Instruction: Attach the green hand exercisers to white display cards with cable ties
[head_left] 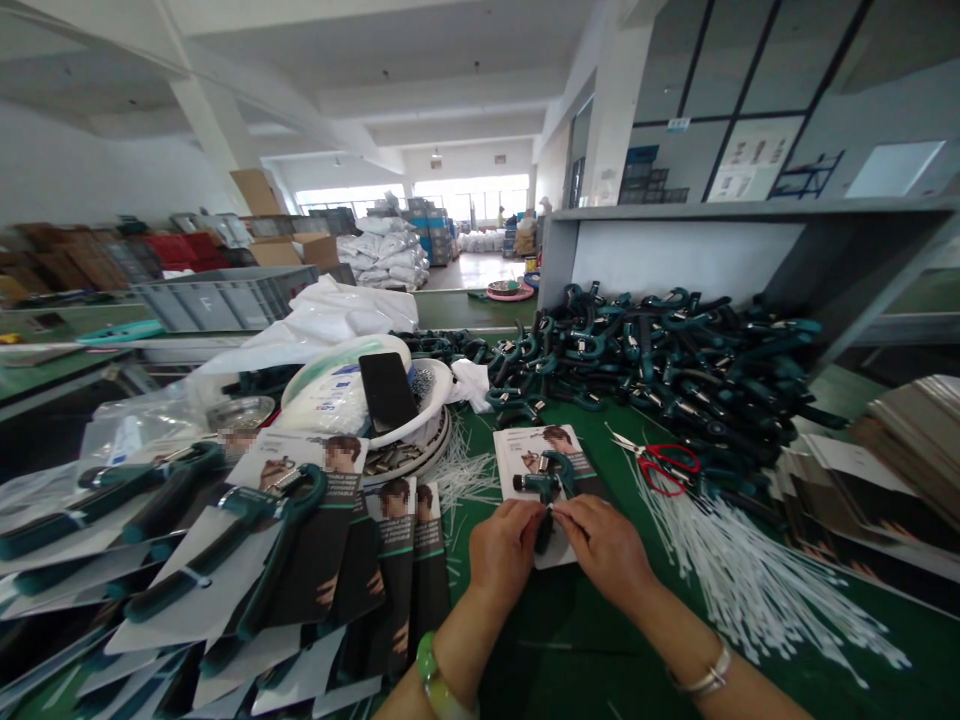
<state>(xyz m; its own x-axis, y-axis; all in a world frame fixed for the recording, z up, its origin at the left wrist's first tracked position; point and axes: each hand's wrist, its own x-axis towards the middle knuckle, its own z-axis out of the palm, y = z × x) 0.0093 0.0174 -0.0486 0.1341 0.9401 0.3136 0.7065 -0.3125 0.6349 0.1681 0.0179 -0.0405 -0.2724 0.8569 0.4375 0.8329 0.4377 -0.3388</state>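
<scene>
On the green table in front of me lies a printed card (pixel 512 455) with a dark green hand grip strengthener (pixel 556 466) on top of it. My left hand (pixel 502 550) and my right hand (pixel 613 548) meet over its handles. Both have their fingertips pinched on a thin white cable tie (pixel 551 507) at the handles. The fingers hide most of the tie and part of the grip. A fan of loose white cable ties (pixel 757 565) lies right of my right hand, with red-handled scissors (pixel 666 468) at its top end.
A big heap of hand grips (pixel 652 360) fills the back right beneath a grey shelf (pixel 742 210). Carded grips (pixel 202 560) are piled at left. A phone (pixel 387 390) rests on a white basin (pixel 433 395). Stacked cards (pixel 862 490) stand at far right.
</scene>
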